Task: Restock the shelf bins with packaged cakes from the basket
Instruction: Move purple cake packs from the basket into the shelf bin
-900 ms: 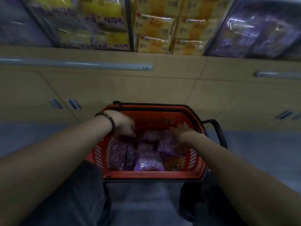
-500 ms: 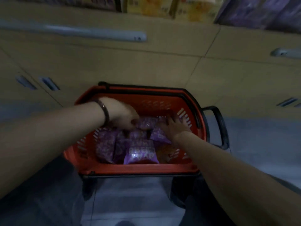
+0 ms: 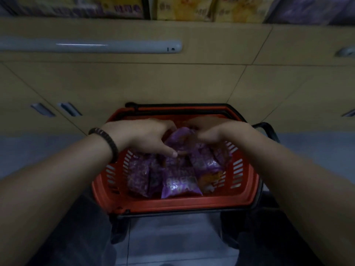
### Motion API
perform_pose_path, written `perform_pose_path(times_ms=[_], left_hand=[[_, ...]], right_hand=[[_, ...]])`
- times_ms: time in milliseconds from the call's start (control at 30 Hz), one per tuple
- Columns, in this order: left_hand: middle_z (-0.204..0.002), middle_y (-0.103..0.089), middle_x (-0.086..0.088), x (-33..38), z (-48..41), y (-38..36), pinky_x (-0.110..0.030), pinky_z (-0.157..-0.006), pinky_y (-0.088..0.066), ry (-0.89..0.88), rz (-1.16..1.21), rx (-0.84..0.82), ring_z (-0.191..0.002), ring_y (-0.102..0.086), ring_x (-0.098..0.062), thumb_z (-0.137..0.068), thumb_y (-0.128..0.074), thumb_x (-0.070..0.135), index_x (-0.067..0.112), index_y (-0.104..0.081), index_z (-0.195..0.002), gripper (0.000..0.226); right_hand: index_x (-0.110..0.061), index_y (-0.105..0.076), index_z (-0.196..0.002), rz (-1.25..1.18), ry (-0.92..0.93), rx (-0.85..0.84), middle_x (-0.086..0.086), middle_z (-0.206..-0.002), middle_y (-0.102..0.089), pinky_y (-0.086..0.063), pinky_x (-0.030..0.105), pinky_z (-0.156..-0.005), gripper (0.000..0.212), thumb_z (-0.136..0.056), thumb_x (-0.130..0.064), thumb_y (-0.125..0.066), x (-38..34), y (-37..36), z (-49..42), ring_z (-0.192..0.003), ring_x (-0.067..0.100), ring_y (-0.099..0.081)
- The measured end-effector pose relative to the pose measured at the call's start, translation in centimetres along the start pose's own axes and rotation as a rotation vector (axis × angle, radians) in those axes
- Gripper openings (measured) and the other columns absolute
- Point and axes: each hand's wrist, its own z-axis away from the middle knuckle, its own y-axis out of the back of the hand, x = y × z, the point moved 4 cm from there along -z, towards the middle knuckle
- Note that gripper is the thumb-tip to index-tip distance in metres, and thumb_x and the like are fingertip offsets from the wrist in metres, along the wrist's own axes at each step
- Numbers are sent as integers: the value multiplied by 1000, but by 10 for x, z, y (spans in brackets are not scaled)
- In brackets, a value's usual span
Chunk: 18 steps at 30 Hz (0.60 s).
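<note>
While gripping one bunch of purple cake packets (image 3: 178,139) in curled left hand (image 3: 146,137) and right hand (image 3: 213,131) near the far edge of the basket (image 3: 172,204), could drop some mid-lift if squeezed too loosely round slick film.

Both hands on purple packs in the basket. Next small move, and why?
Likely lift the purple packs straight up, clear of the red basket: the left hand and right hand grip them from both sides, and the shelf bins are above.
</note>
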Motion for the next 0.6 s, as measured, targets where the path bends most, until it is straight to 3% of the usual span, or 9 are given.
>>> perform_pose_path(times_ms=[67, 100, 200, 300, 367, 433, 467, 533, 600], left_hand=[[-117, -68, 11, -1, 4, 6, -32, -93, -54, 4, 209, 70, -104, -66, -10, -72, -87, 65, 32, -57, -131, 74], [-114, -70, 12, -2, 1, 9, -34, -94, -57, 3, 283, 102, -104, -68, -10, -64, -88, 69, 32, -61, -127, 78], [-106, -80, 10, -2, -9, 17, -48, -90, -63, -55, 432, 175, -101, -76, -16, -51, -90, 75, 32, -71, -116, 80], [-99, -82, 8, -5, -15, 23, -47, -91, -63, -51, 442, 225, -97, -78, -16, -65, -93, 57, 26, -78, -105, 52], [-92, -79, 6, -13, -17, 29, -42, -88, -63, 41, 285, 241, -91, -76, -19, -73, -90, 54, 24, -77, -96, 40], [-89, -75, 3, -25, -18, 33, -36, -78, -60, 147, 56, 238, -89, -74, -22, -73, -88, 58, 22, -75, -92, 43], [-90, -75, 1, -30, -16, 35, -33, -75, -58, 188, -40, 238, -90, -73, -23, -71, -89, 60, 21, -75, -94, 48], [-100, -76, -1, -39, -12, 35, -32, -76, -57, 243, -161, 240, -95, -73, -26, -65, -92, 63, 22, -76, -103, 59], [-110, -75, -4, -47, -8, 34, -35, -84, -60, 283, -194, 224, -103, -71, -29, -61, -95, 63, 21, -72, -110, 68]], right_hand=[[-37, -73, -98, -55, 36, 45, -9, -103, -74, -55, 37, -89, 24, -80, -52, -70, -12, 14, 9, -100, 20, -69], [-37, -73, -89, -115, 47, 66, -10, -96, -74, -56, 39, -88, 22, -79, -56, -69, -14, 19, 12, -96, 19, -71], [-35, -79, -99, -273, 46, 132, -9, -101, -77, -55, 41, -94, 49, -79, -75, -60, -15, 27, 21, -99, 14, -71], [-29, -75, -114, -415, 22, 216, -8, -110, -75, -51, 36, -96, 69, -88, -85, -46, -7, 27, 23, -102, 13, -69], [-23, -76, -114, -651, -69, 362, -8, -106, -75, -50, 29, -90, 64, -96, -76, -44, 4, 21, 16, -95, 11, -69], [-12, -78, -104, -640, -148, 404, 5, -96, -78, -49, 28, -73, 48, -107, -48, -46, 11, -1, 1, -82, 19, -70], [-8, -78, -100, -572, -176, 353, 12, -97, -78, -49, 29, -71, 38, -106, -33, -50, 13, -20, -11, -84, 26, -72], [-7, -78, -105, -392, -218, 152, 16, -108, -78, -52, 32, -73, 24, -99, -23, -61, 11, -66, -18, -99, 31, -73], [-13, -70, -130, -206, -134, -71, 10, -128, -72, -51, 28, -82, 40, -92, -24, -74, 2, -106, -10, -116, 25, -69]])
